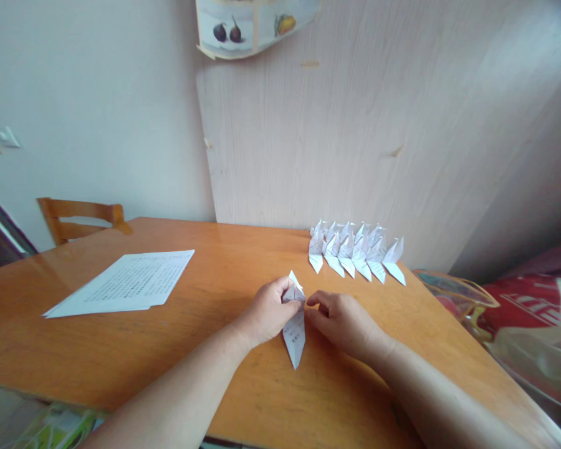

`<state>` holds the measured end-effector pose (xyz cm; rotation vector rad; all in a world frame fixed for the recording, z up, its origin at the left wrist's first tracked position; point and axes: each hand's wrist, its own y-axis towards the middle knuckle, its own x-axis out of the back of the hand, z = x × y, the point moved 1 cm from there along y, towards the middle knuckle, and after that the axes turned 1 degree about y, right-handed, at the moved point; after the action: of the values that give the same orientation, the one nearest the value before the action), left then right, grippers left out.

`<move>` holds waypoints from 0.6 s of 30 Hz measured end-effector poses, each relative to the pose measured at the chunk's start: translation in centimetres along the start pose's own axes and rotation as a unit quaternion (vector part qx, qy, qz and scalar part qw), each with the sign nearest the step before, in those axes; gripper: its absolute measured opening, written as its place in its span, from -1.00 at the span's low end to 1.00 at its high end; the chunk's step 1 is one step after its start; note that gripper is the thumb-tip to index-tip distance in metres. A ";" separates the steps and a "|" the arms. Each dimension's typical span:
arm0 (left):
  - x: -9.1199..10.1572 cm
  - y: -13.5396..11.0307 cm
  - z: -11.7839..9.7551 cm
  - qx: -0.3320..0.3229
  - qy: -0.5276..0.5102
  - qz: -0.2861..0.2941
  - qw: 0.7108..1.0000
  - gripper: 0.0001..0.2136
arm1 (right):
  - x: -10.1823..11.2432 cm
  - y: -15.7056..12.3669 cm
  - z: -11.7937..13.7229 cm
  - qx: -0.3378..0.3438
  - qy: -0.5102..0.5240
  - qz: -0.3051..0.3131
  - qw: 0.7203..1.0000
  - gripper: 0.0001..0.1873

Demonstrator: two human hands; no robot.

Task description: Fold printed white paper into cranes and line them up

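White printed paper folded into a long narrow point [295, 330] lies near the middle of the orange wooden table [206, 362], its upper end pinched by the closed fingers of the left hand [270, 312] and the right hand [343, 321], where uneven pressure could skew or tear the thin crease.

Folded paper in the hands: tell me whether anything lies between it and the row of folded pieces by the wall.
Nothing visible does. The folded paper is pinched by the left hand and right hand, and only bare table lies between it and the row of folded pieces. The printed sheets lie off to the left.
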<state>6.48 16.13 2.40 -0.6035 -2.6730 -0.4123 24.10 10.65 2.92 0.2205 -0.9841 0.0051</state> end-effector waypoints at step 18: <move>1.3 0.3 1.1 -0.010 0.284 0.048 0.958 -0.94 | 0.3 0.3 -0.4 -0.045 -0.032 0.030 0.998 -0.94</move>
<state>5.21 17.24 1.99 -0.5201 -2.0859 -0.4971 24.58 11.01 2.96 0.1085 -1.0517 0.0074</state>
